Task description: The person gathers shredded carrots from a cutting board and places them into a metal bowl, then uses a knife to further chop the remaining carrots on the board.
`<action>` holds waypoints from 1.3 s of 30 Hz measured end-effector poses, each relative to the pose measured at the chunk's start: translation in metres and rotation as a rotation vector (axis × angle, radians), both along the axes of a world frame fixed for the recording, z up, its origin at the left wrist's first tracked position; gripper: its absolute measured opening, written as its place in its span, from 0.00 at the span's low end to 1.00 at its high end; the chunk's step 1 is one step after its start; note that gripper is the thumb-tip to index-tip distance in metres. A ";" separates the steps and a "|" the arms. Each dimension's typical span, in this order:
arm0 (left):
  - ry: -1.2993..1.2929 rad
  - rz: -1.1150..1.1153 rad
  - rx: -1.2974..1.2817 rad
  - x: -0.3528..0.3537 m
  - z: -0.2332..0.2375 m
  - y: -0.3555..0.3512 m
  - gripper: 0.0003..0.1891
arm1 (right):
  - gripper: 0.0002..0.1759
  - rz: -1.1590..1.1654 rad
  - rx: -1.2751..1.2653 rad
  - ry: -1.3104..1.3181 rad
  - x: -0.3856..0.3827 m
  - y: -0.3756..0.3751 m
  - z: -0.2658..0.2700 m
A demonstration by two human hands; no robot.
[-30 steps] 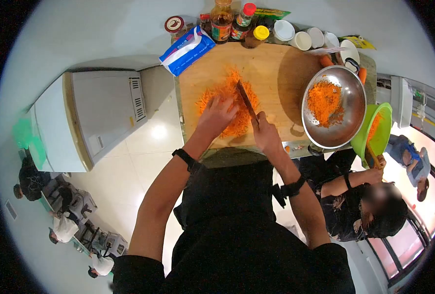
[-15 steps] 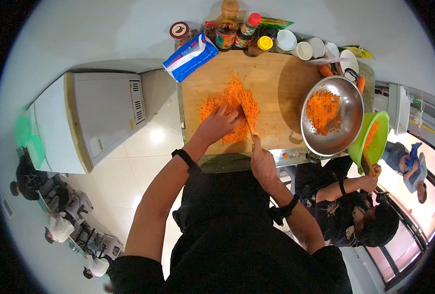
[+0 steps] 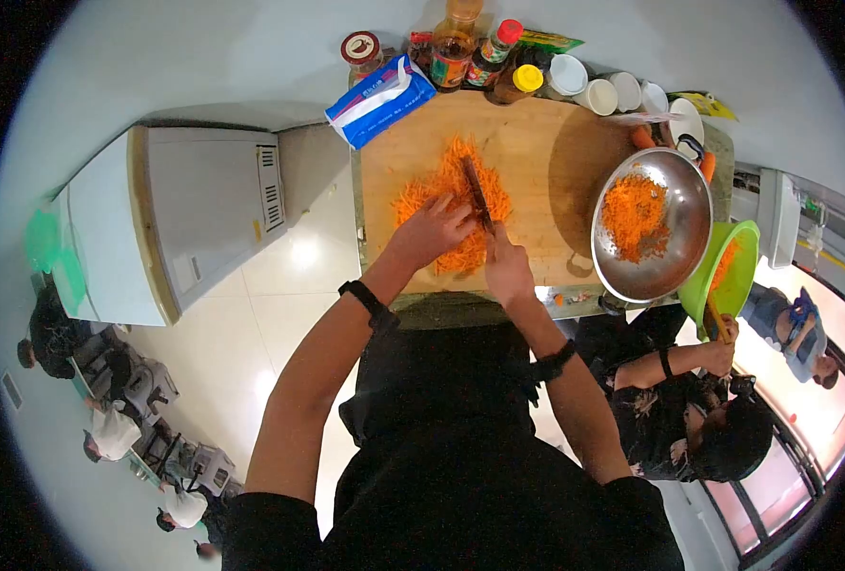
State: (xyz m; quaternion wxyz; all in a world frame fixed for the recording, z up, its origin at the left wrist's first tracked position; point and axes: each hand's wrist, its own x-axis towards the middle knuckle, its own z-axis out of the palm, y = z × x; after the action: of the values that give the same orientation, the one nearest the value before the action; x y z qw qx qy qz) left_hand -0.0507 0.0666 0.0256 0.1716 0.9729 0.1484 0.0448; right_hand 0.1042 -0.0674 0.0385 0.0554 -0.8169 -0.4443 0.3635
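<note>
A loose pile of shredded carrot (image 3: 465, 167) lies on the wooden cutting board (image 3: 527, 143). My left hand (image 3: 432, 231) rests on the left side of the pile, its fingers bent and pressed down onto the shreds. In my right hand (image 3: 509, 269) is the handle of a kitchen knife (image 3: 477, 193), fingers closed round it. The dark blade points up and left across the shreds, just right of my left fingertips. Whether its edge touches the board is hidden.
Right of the board sits a metal bowl (image 3: 665, 262) holding chopped carrot. Beside it, a co-worker's hand (image 3: 717, 357) grips a stick in a green basin (image 3: 744, 249). Bottles (image 3: 453, 57), a blue tissue pack (image 3: 381, 102) and white cups (image 3: 600, 97) line the back edge.
The knife has swung upward, and its blade now lies more broadly in view over the pile. My right hand has moved up a little. My left hand stays on the shreds.
</note>
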 end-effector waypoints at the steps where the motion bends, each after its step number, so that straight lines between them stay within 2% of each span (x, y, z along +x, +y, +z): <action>1: 0.058 -0.006 0.003 -0.001 0.005 0.001 0.18 | 0.26 0.000 0.048 0.021 0.004 -0.002 0.007; 3: 0.043 0.007 0.005 -0.004 0.017 -0.002 0.15 | 0.24 0.005 0.100 0.041 0.003 -0.001 0.031; 5: 0.026 0.018 -0.001 -0.009 0.020 -0.008 0.13 | 0.18 -0.020 -0.101 0.069 -0.004 -0.003 0.068; 6: 0.011 0.021 0.024 -0.013 0.016 -0.011 0.13 | 0.18 -0.018 -0.102 0.066 -0.010 -0.013 0.068; 8: -0.004 0.026 0.048 -0.015 0.007 -0.013 0.13 | 0.15 0.047 0.027 -0.003 -0.019 -0.030 0.057; 12: -0.033 0.036 0.021 -0.017 0.002 -0.011 0.14 | 0.16 0.043 0.058 -0.019 -0.025 -0.032 0.037; 14: -0.034 0.047 -0.017 -0.017 -0.005 -0.012 0.15 | 0.32 0.130 -0.072 -0.086 -0.017 -0.028 0.018; 16: -0.051 -0.038 -0.011 -0.014 -0.022 -0.009 0.16 | 0.32 0.173 -0.031 -0.108 -0.009 -0.014 0.005; 20: 0.010 -0.020 -0.099 -0.015 -0.017 -0.005 0.16 | 0.34 0.202 -0.028 -0.034 -0.003 0.026 -0.009; 23: -0.043 -0.036 0.015 -0.007 -0.015 -0.007 0.15 | 0.31 0.219 0.070 -0.064 -0.003 0.012 -0.021; 24: -0.026 -0.001 -0.052 -0.006 -0.012 -0.005 0.15 | 0.31 0.215 0.086 -0.067 0.000 0.015 -0.028; 26: 0.001 0.040 -0.132 -0.009 -0.006 -0.011 0.14 | 0.24 0.197 0.111 -0.100 0.004 0.007 -0.037; 27: 0.019 0.038 -0.097 -0.009 -0.010 -0.012 0.14 | 0.24 0.197 0.113 -0.101 0.003 0.011 -0.021; 29: 0.026 0.034 -0.053 -0.004 -0.005 -0.009 0.14 | 0.20 0.040 0.041 0.061 0.005 0.023 0.033; 31: 0.158 0.045 -0.150 -0.003 0.009 -0.007 0.14 | 0.20 0.029 0.026 0.034 0.001 0.002 0.031; 34: 0.025 0.020 -0.020 -0.006 -0.010 -0.010 0.15 | 0.19 0.024 -0.008 0.024 -0.009 -0.024 0.039; 39: 0.090 -0.004 -0.072 -0.006 -0.007 -0.007 0.17 | 0.17 0.075 0.014 0.002 -0.015 -0.043 0.049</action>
State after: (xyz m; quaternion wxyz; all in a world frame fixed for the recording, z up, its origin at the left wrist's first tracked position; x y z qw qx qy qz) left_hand -0.0565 0.0599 0.0190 0.1997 0.9674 0.1553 -0.0049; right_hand 0.0887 -0.1099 0.0879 0.0477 -0.7990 -0.4770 0.3629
